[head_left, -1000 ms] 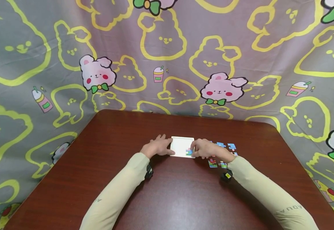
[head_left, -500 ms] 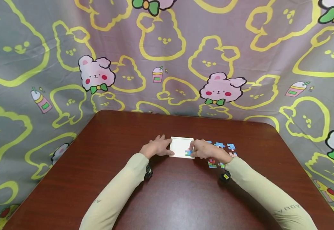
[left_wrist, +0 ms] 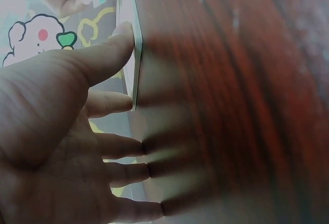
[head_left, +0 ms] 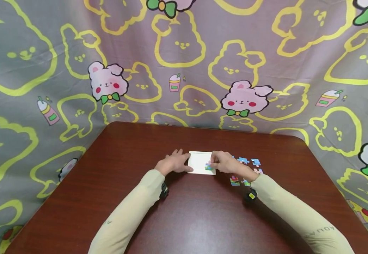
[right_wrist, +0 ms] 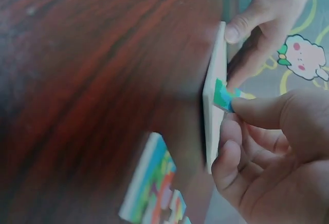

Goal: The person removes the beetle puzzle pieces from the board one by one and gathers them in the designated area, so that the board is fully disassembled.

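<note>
A white puzzle tray (head_left: 199,163) lies on the table with its flat inside showing. My left hand (head_left: 172,162) rests at its left side, fingers spread and nearly straight; in the left wrist view the thumb (left_wrist: 115,49) and index finger touch the tray's edge. My right hand (head_left: 224,162) is over the tray's right side. Between its thumb and index finger it pinches a green and blue jigsaw piece (right_wrist: 223,95), tilted in the right wrist view. Whether the piece touches the tray's floor, I cannot tell.
Several loose jigsaw pieces lie to the right of the tray, among them a red and green one (head_left: 234,181) and a blue one (head_left: 255,162); my right wrist partly hides others. The brown table (head_left: 200,215) ends at a patterned cloth (head_left: 184,74) behind.
My right hand's fingertips have shifted slightly away from the tray's front right corner, up along its right side, and the pinched jigsaw piece has tilted. My left hand stays in place.
</note>
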`<move>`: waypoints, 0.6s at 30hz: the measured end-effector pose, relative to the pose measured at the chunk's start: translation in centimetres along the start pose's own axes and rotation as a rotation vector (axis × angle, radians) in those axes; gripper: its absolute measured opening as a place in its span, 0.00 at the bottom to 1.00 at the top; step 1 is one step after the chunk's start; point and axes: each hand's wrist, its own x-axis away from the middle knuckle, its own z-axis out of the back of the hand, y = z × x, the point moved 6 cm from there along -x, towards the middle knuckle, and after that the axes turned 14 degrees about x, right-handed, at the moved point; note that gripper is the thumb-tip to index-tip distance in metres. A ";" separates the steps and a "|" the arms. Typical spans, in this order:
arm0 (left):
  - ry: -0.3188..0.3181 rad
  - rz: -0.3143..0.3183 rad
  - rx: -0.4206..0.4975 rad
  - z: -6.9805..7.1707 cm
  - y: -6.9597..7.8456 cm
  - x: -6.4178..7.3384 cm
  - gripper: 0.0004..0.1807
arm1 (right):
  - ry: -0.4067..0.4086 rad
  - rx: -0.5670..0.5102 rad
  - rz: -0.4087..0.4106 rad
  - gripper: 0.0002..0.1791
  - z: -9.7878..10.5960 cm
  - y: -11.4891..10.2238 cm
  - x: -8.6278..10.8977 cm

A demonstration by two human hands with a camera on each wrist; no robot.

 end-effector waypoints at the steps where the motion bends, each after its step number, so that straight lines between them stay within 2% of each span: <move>1: 0.003 -0.001 -0.001 0.0 0.0 0.0 0.41 | 0.002 -0.008 -0.003 0.08 0.2 0.1 0.1; 6: 0.006 0.001 -0.006 -0.3 -0.1 0.0 0.41 | -0.004 -0.030 -0.004 0.09 1.4 0.8 0.8; 13: 0.002 0.007 -0.004 -0.2 -0.1 -0.1 0.41 | -0.023 -0.004 0.004 0.09 3.0 2.5 2.4; 18: 0.004 0.005 -0.003 -0.1 -0.1 -0.3 0.41 | -0.056 -0.038 0.005 0.09 3.9 3.7 3.3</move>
